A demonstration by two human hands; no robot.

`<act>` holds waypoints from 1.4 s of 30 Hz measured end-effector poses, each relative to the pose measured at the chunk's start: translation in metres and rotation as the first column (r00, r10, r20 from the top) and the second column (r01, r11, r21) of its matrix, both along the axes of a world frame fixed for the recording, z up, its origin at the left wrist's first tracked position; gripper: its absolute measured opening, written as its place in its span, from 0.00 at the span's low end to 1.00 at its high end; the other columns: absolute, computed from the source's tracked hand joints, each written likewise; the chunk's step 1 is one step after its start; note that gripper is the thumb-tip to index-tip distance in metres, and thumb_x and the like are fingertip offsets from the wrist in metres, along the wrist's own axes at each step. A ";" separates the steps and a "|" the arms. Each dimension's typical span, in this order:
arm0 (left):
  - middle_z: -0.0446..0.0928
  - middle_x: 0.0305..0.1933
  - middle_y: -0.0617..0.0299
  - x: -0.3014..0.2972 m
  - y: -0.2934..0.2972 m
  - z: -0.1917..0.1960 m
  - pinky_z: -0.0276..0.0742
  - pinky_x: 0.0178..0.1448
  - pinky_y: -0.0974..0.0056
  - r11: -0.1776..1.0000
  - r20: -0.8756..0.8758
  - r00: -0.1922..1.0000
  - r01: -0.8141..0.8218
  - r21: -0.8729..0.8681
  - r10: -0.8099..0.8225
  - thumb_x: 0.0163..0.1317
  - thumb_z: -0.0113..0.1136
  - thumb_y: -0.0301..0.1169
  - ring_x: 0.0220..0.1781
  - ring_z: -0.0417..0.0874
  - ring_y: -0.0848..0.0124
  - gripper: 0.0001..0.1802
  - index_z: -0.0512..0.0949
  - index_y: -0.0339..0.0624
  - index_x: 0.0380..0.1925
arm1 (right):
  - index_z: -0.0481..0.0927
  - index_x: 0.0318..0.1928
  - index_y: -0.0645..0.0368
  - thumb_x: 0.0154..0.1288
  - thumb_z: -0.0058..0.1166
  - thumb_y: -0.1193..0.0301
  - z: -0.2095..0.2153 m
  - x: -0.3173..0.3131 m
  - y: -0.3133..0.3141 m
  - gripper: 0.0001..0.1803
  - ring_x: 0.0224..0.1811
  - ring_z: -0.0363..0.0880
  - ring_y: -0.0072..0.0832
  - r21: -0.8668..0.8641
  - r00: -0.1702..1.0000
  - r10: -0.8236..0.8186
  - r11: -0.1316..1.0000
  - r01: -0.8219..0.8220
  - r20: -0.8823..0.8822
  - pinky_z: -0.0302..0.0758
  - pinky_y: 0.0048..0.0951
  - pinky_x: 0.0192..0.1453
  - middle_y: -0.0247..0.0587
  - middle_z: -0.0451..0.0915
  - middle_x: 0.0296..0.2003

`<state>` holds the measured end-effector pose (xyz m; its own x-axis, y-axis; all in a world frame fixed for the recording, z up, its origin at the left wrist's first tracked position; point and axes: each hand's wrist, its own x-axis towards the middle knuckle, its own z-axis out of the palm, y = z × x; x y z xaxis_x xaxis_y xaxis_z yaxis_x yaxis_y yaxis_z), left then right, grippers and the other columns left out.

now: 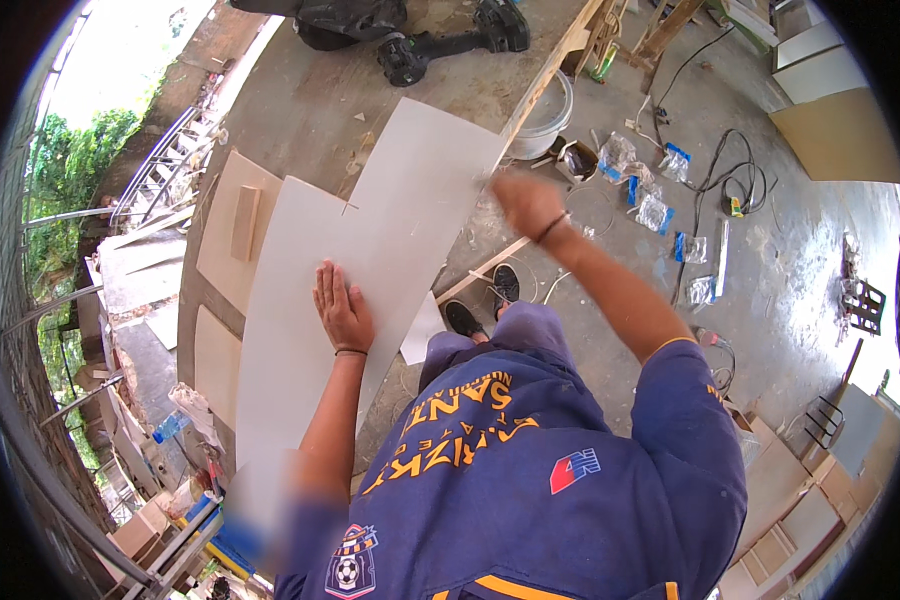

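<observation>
A large pale grey-white panel [320, 370] lies across the work surface in front of me, with a stepped notch cut into its far left side. A short dark line marks the notch's inner corner. My left hand [342, 312] rests flat on the panel, fingers stretched out and holding nothing. Beside the panel's far right edge is my right hand [530, 206], smeared by motion. Its fingers look curled, but I cannot see whether anything is in them. Left of the panel, a small wood block [245, 224] sits on a light board [220, 255].
A black cordless power tool [450, 45] lies beside a black bag [345, 22] at the far end. Right of the surface stand a white bucket [542, 125] and a small open box [576, 160]. Plastic packets [655, 212] and a black cable [735, 165] lie on the floor.
</observation>
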<state>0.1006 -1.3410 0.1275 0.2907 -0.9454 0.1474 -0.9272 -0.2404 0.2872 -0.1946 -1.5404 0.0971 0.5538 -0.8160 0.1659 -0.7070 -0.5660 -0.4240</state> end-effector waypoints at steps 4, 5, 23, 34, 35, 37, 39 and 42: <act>0.58 0.70 0.55 0.000 0.000 -0.001 0.44 0.73 0.50 1.000 0.015 1.000 0.001 0.001 -0.001 0.66 0.43 0.35 0.74 0.53 0.58 0.25 0.65 0.38 0.62 | 0.75 0.38 0.49 0.62 0.46 0.65 -0.003 0.000 -0.002 0.07 0.29 0.80 0.42 -0.021 0.994 0.095 0.995 -0.096 -0.052 0.74 0.46 0.28 0.43 0.79 0.27; 0.58 0.71 0.55 0.001 0.000 -0.001 0.43 0.73 0.50 1.000 0.012 1.000 0.004 0.003 -0.004 0.66 0.42 0.34 0.74 0.53 0.58 0.25 0.64 0.38 0.62 | 0.74 0.40 0.50 0.62 0.45 0.63 -0.007 -0.010 -0.029 0.09 0.29 0.81 0.43 0.017 0.992 -0.019 1.000 0.021 -0.121 0.75 0.47 0.30 0.44 0.80 0.27; 0.57 0.71 0.54 0.003 -0.002 0.001 0.41 0.74 0.51 1.000 0.013 1.000 -0.001 0.017 0.001 0.67 0.40 0.33 0.74 0.52 0.57 0.25 0.64 0.38 0.63 | 0.72 0.37 0.53 0.64 0.47 0.62 0.015 -0.022 -0.070 0.09 0.24 0.80 0.47 0.089 0.972 -0.217 0.970 0.225 -0.092 0.73 0.48 0.25 0.50 0.79 0.23; 0.58 0.70 0.53 -0.002 -0.003 0.004 0.41 0.74 0.50 1.000 0.000 1.000 0.007 0.023 -0.007 0.66 0.41 0.32 0.74 0.52 0.56 0.25 0.63 0.36 0.62 | 0.72 0.42 0.54 0.66 0.41 0.63 0.025 -0.034 -0.086 0.11 0.30 0.83 0.44 0.153 0.946 -0.190 0.960 0.235 -0.263 0.76 0.45 0.28 0.46 0.82 0.29; 0.58 0.70 0.53 0.000 -0.002 0.002 0.41 0.74 0.50 1.000 0.004 1.000 0.018 0.003 -0.018 0.66 0.41 0.32 0.74 0.52 0.56 0.25 0.63 0.36 0.62 | 0.72 0.42 0.52 0.66 0.42 0.63 0.006 -0.028 -0.069 0.10 0.29 0.82 0.44 0.126 0.982 -0.146 0.979 0.161 -0.122 0.75 0.44 0.27 0.44 0.81 0.26; 0.57 0.71 0.52 -0.001 0.001 0.000 0.41 0.74 0.50 1.000 -0.001 1.000 0.027 0.008 -0.027 0.66 0.41 0.32 0.74 0.52 0.55 0.25 0.63 0.36 0.62 | 0.74 0.43 0.48 0.65 0.43 0.65 -0.016 -0.012 -0.022 0.09 0.22 0.78 0.42 -0.072 0.998 0.056 0.996 -0.053 0.032 0.73 0.44 0.25 0.40 0.77 0.20; 0.57 0.71 0.52 -0.001 0.000 0.003 0.40 0.74 0.51 1.000 0.003 1.000 0.018 0.021 -0.018 0.66 0.41 0.32 0.74 0.52 0.55 0.25 0.63 0.36 0.63 | 0.75 0.45 0.47 0.66 0.42 0.65 -0.012 -0.006 -0.010 0.11 0.21 0.78 0.40 -0.035 0.993 0.119 0.992 -0.119 0.002 0.73 0.42 0.24 0.40 0.77 0.20; 0.57 0.71 0.52 0.000 0.002 0.000 0.40 0.74 0.51 1.000 0.004 1.000 0.006 0.022 -0.006 0.67 0.40 0.32 0.74 0.51 0.55 0.25 0.63 0.36 0.63 | 0.75 0.47 0.48 0.67 0.42 0.64 -0.004 -0.015 -0.038 0.12 0.21 0.78 0.40 -0.056 0.998 -0.058 0.997 0.058 -0.005 0.74 0.41 0.25 0.41 0.77 0.18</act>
<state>0.1002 -1.3388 0.1270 0.2843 -0.9502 0.1275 -0.9298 -0.2408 0.2783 -0.2093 -1.5788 0.0934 0.5072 -0.8361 0.2088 -0.7417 -0.5469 -0.3882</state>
